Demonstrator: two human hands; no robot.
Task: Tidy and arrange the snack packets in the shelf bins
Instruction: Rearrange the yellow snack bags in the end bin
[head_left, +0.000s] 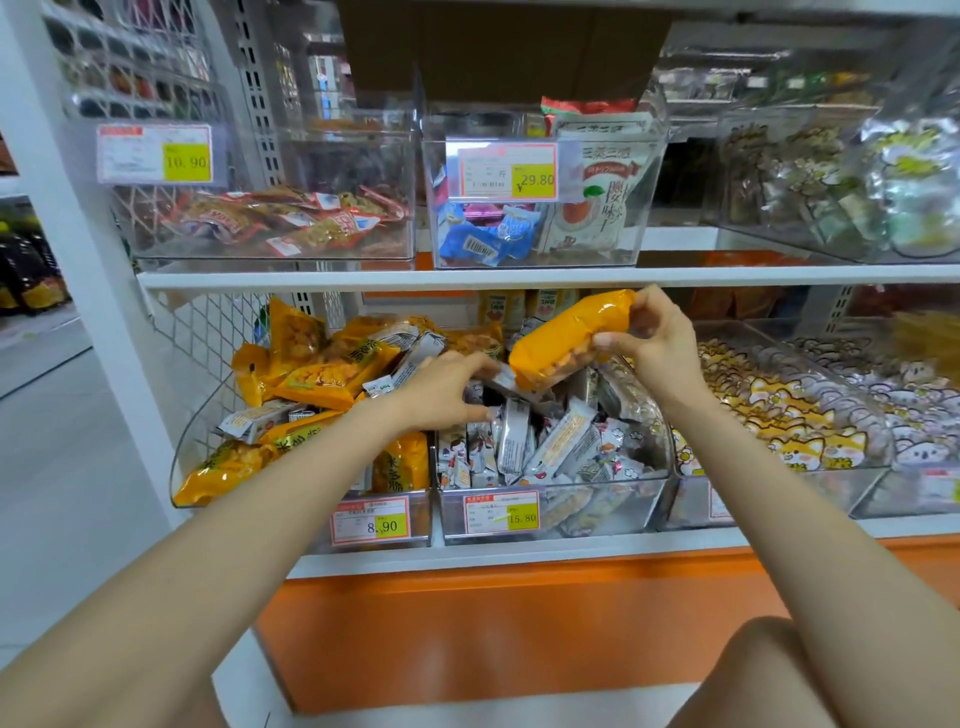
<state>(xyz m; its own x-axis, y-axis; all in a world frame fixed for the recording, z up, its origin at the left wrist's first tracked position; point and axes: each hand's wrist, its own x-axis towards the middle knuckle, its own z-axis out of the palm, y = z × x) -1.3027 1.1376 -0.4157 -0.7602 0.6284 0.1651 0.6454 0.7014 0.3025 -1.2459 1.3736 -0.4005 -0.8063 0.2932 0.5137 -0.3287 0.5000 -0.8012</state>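
Observation:
My right hand (657, 332) pinches an orange snack packet (563, 338) and holds it tilted above the middle clear bin (597, 512), which is full of small silver packets (524, 441). Over that same bin, my left hand (441, 387) curls its fingers round one small silver packet (501, 376) near the divider. To the left, a clear bin (189, 457) holds a heap of orange packets (317, 371) with a few silver ones mixed in on top.
To the right stand clear bins (779, 499) of cartoon-printed sweets. The upper shelf (363, 279) carries bins of red-labelled packets, blue packets and tall white bags. Price tags hang on the bin fronts. An orange base panel runs below, and an aisle floor lies at left.

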